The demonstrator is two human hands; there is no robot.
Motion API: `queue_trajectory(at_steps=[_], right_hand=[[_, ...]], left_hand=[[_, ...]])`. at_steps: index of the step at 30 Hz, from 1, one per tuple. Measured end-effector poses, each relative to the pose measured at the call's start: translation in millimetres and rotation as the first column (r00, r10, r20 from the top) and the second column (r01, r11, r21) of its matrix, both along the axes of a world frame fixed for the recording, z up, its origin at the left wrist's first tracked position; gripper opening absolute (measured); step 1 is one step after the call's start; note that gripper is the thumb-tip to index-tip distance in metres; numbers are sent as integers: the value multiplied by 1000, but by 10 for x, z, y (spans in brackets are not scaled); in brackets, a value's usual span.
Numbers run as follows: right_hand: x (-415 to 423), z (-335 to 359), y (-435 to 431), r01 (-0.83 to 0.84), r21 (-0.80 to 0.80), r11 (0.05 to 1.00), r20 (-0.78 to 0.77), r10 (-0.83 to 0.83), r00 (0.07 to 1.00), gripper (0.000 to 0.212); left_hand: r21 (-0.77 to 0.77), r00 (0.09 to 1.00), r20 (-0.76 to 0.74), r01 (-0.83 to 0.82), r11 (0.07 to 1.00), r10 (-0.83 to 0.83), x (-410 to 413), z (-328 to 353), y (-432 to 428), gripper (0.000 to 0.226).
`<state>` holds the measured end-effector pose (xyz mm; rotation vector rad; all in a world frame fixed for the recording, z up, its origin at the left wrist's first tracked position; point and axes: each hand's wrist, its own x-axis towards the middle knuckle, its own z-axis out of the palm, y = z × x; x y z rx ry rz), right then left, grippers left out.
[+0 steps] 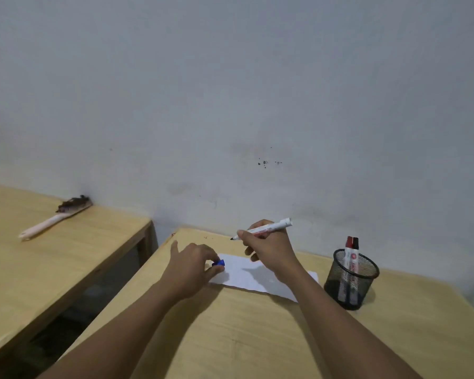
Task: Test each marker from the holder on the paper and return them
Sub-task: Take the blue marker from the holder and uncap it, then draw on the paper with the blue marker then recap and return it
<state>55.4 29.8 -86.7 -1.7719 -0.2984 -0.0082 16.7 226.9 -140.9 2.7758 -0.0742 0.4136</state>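
My right hand [267,248] grips an uncapped white marker [271,227], tip pointing left, lifted above the far edge of the white paper [246,274]. At the paper's left end, my left hand [193,266] pinches the marker's blue cap [219,263]. A black mesh holder [350,280] stands to the right of the paper with two capped markers in it, one red-capped [349,243] and one black-capped [355,243].
The paper and holder rest on a light wooden table [257,337] set against a pale wall. A second wooden table [52,258] stands to the left across a dark gap, with a pink-handled hairbrush [55,217] on it.
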Motion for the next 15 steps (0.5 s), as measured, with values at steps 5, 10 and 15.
queue_trajectory(at_steps=[5, 10, 15], right_hand=[[297, -369, 318, -61, -89, 994, -55, 57, 997, 5], [546, -563, 522, -67, -133, 989, -58, 60, 997, 10], [640, -873, 514, -30, -131, 991, -85, 19, 996, 20]], left_hand=[[-49, 999, -28, 35, 998, -37, 42, -221, -8, 28], [15, 994, -51, 102, 995, -101, 93, -318, 131, 34], [4, 993, -17, 121, 993, -121, 98, -418, 167, 36]])
